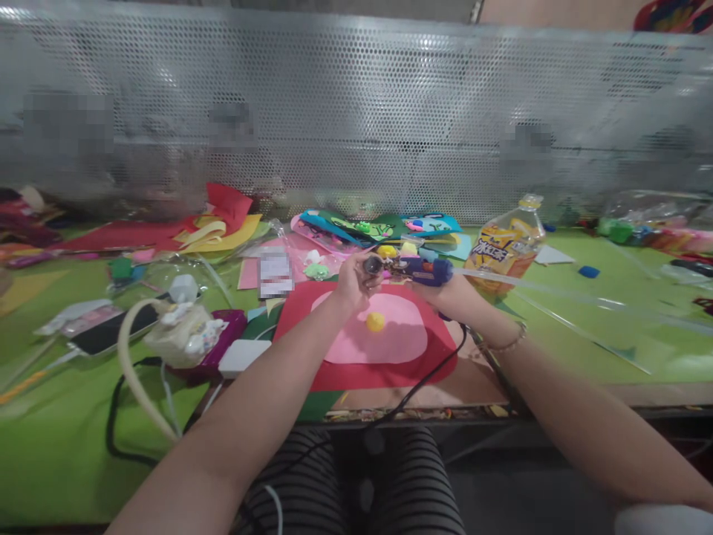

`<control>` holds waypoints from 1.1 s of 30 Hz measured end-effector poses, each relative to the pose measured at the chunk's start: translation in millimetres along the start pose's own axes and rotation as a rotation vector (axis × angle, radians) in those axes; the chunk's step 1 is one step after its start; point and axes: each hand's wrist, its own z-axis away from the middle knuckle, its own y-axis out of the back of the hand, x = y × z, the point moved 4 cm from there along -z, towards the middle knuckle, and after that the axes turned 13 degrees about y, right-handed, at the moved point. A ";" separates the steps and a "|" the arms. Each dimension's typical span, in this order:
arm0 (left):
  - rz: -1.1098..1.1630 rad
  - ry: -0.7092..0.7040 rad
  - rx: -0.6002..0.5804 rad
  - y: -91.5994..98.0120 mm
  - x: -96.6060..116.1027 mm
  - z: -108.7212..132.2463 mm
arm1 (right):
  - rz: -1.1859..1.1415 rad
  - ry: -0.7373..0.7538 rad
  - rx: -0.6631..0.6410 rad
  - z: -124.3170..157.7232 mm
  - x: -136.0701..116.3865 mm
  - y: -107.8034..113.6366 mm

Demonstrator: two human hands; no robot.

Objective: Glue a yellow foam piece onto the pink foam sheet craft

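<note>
My right hand (443, 291) is closed round a blue hot glue gun (428, 272), and a long clear glue stick (535, 287) runs out of its back to the right. In front of the nozzle end, my left hand (356, 281) pinches a small dark round piece (373, 264) whose kind I cannot make out. Both hands are above a pink rounded felt sheet (345, 338), which lies on a larger red felt sheet (295, 327). A small yellow piece (375, 322) sits on the pink felt. The gun's black cord (428, 377) trails over the red sheet.
A plastic bottle (501, 249) with a yellow label stands right of the hands. On the left are a power strip with plugs (186, 334), a white adapter (243, 358) and a phone (114, 331). Coloured felt pieces (356, 229) lie at the back, before a perforated metal screen (356, 111).
</note>
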 end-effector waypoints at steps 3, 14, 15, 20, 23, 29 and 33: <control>0.006 -0.019 0.012 0.5 0.2 0.5 | 0.023 0.018 0.007 -0.3 0.4 0.6; -0.032 -0.064 0.026 0.9 -0.6 -2.3 | 0.150 0.137 -0.007 -3.9 -1.7 0.7; -0.029 -0.070 0.019 0.9 -0.6 -2.8 | 0.159 0.143 -0.009 -3.8 -0.9 0.7; -0.006 -0.118 -0.010 0.9 0.0 -3.9 | 0.086 0.122 0.037 -2.5 1.8 1.8; 0.017 -0.137 0.028 1.7 -0.1 -3.0 | 0.056 0.098 0.036 -1.4 0.1 1.8; 0.020 -0.155 0.042 3.0 -0.9 -3.8 | 0.049 0.054 0.021 -0.3 -0.9 2.2; 0.002 -0.205 0.077 4.9 0.0 -5.9 | 0.078 0.058 0.019 -1.6 0.3 3.6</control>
